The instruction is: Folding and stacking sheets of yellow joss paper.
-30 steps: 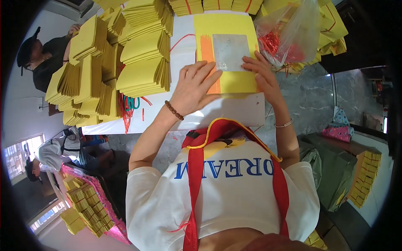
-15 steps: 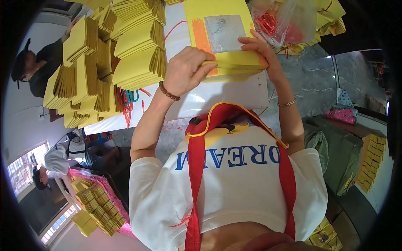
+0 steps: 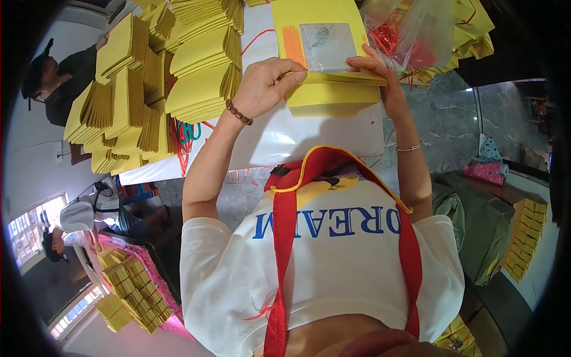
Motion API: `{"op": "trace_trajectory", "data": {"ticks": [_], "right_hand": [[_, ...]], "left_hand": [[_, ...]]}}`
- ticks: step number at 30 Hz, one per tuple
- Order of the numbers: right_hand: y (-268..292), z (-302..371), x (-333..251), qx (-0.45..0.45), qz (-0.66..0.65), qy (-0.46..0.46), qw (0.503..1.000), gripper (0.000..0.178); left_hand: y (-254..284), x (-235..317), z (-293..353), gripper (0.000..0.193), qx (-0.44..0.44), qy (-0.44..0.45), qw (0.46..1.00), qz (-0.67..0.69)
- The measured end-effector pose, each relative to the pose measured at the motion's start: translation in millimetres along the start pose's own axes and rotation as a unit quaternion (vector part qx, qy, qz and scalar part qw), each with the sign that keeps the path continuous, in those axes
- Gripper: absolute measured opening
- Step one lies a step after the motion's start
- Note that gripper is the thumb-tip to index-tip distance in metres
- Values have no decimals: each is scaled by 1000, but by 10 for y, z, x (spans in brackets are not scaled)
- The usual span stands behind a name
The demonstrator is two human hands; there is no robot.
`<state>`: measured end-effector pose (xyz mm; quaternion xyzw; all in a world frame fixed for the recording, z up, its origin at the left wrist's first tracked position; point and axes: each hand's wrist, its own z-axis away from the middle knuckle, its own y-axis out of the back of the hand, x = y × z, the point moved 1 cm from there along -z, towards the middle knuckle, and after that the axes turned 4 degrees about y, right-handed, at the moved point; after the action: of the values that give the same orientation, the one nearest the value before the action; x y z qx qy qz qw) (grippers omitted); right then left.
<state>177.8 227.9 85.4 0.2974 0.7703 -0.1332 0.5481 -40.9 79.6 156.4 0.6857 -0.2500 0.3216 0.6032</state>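
A stack of yellow paper sheets (image 3: 333,89) lies on the white table (image 3: 285,140), its top sheet bearing a silver foil square (image 3: 328,46) and an orange stripe. My left hand (image 3: 264,86), with a bead bracelet at the wrist, pinches the near left edge of the folded-over sheets. My right hand (image 3: 375,68) grips the fold at its right side, fingers on top. The near part of the stack is bent over toward me.
Many bundles of folded yellow paper (image 3: 160,83) pile up on the table's left. A clear plastic bag with red strings (image 3: 404,35) lies at the right. A person in dark clothes (image 3: 50,83) sits far left; another person (image 3: 71,226) works lower left beside a pink tray of yellow packs (image 3: 134,285).
The flat sheets pressed under both palms have been folded over at the near edge, and both hands now pinch the fold. The view has shifted down and closer.
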Motion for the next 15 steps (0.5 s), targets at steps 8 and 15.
{"op": "trace_trajectory", "data": {"ticks": [8, 15], "right_hand": [[-35, 2, -48, 6, -51, 9, 999, 69], [-28, 11, -57, 10, -67, -39, 997, 78]], "left_hand": [[7, -76, -11, 22, -46, 45, 995, 78], [7, -138, -50, 20, -54, 45, 992, 108]]}}
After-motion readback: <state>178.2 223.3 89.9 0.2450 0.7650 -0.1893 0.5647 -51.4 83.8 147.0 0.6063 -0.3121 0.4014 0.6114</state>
